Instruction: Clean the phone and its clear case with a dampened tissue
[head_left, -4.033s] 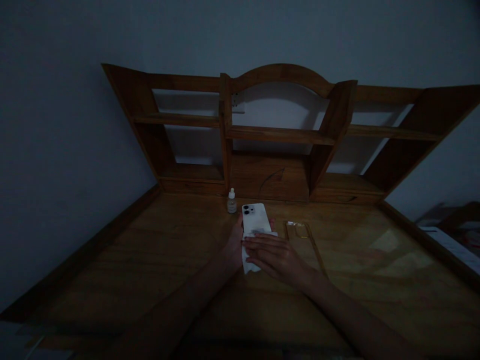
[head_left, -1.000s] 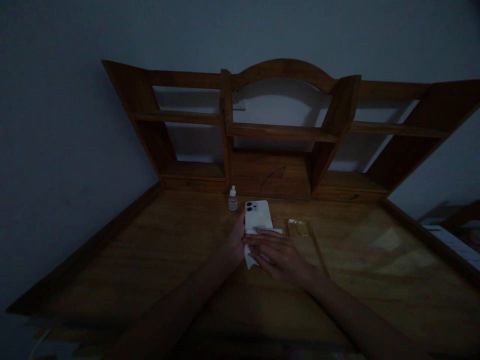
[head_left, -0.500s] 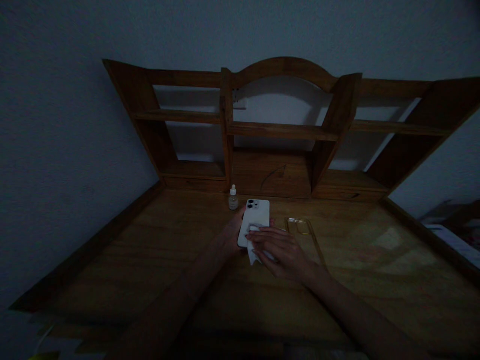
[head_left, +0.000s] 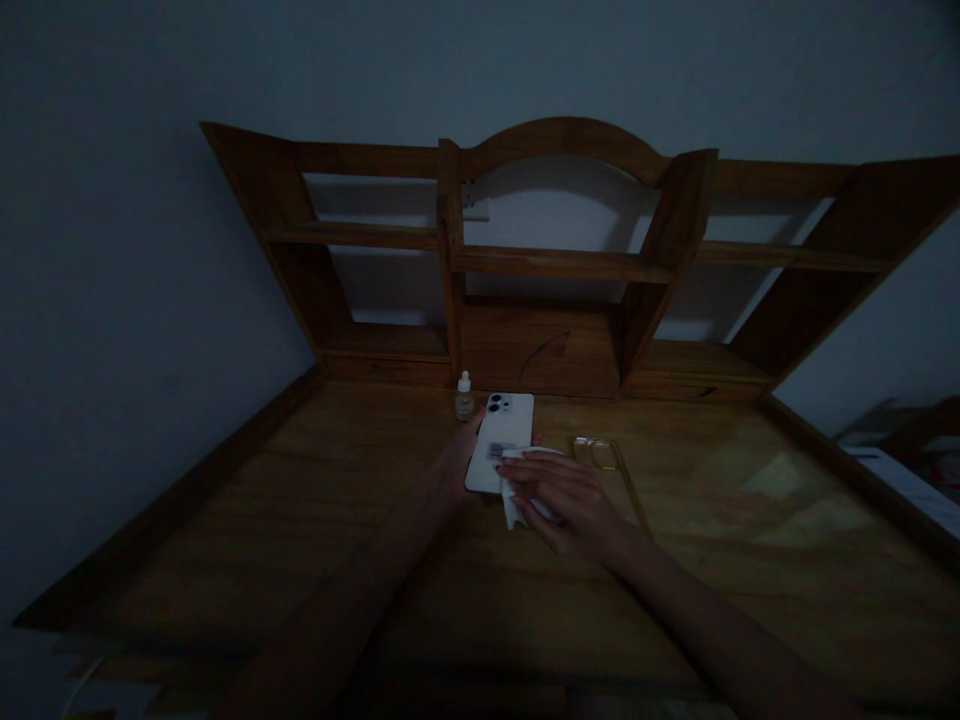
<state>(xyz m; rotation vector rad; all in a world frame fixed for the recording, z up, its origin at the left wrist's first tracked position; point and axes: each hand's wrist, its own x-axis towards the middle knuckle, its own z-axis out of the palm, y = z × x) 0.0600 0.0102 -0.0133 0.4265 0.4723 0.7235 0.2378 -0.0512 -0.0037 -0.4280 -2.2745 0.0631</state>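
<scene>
A white smartphone (head_left: pixel 510 421) is held above the desk, its back with the cameras facing me. My left hand (head_left: pixel 459 462) is closed around its left edge, and fingertips show at its right edge. My right hand (head_left: pixel 566 495) pinches a white cloth or tissue (head_left: pixel 513 510) against the lower right of the phone's back. A small greyish label or mark (head_left: pixel 496 451) shows on the back beside the cloth. Just behind the left hand stands a small dropper bottle (head_left: pixel 465 400) with a white top. To the right lies a clear phone case (head_left: pixel 632 485) with a gold-coloured rim.
A wooden desk (head_left: pixel 300 520) spreads under my hands. Along its back stands a wooden shelf unit (head_left: pixel 562 262) with open compartments and small drawers. Raised wooden edges run down both sides. A wall socket (head_left: pixel 475 208) shows through the shelf. The room is dim.
The right hand with the cloth has slid slightly to the right across the phone's back, uncovering the greyish label. The phone has shifted a little left and tilted slightly.
</scene>
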